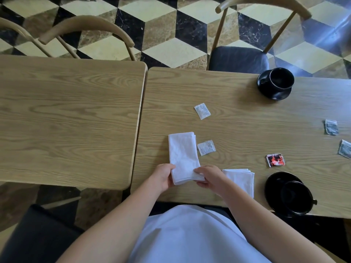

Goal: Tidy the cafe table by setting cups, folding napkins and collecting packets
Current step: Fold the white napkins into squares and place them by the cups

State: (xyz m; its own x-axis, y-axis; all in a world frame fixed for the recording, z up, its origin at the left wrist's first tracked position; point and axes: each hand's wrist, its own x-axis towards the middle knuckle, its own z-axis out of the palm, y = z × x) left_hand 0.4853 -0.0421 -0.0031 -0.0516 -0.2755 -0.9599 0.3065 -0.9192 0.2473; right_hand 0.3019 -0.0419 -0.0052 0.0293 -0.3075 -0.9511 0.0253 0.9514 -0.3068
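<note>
**Inspector:** Head view, near edge first. Left hand [163, 175] and right hand [208, 177] each pinch a near corner of the long folded napkin [183, 156], which lies flat on the table [237, 120], judged ready for a further fold.

**Assistant:** Beside it?

**Inspector:** A second folded napkin [241, 179] sits just right of the right hand, parked near the edge; a black cup on saucer [292, 194] stands further right.

**Assistant:** Packets?

**Inspector:** Uncollected. One white packet [206, 147] lies just beside the napkin, another [202, 111] beyond; a red packet [275, 160] and two grey packets [331, 127] lie rightward. The far cup [277, 82] stands at the far edge. Open room lies centre-table.
</note>
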